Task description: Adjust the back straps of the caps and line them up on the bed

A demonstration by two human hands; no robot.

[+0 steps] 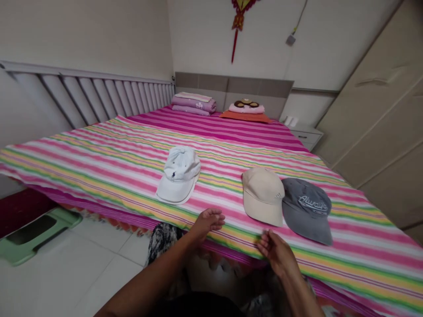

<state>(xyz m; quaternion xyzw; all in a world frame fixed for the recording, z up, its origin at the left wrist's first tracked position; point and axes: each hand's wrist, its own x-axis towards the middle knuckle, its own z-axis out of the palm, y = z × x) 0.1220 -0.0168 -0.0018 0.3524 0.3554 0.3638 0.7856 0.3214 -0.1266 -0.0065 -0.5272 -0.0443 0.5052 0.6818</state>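
Over the front edge of the bed, my left hand (206, 224) is open and empty, its fingers apart and pointing right. A white baseball cap (180, 169) with a small dark emblem lies just beyond it, brim toward me. My right hand (276, 251) holds nothing; its fingers are loosely bent and apart. Nearest to it is a beige baseball cap (262, 193), also brim forward. Against that cap's right side rests a grey baseball cap (307, 207) with white lettering. Neither hand touches a cap.
A striped cloth (109, 154) covers the bed's near part. Folded purple bedding (193, 105) and a pink and orange pile (246, 112) sit by the headboard (201, 81). A green plastic stool (49, 233) stands on the floor at left. A nightstand (306, 134) is at the far right.
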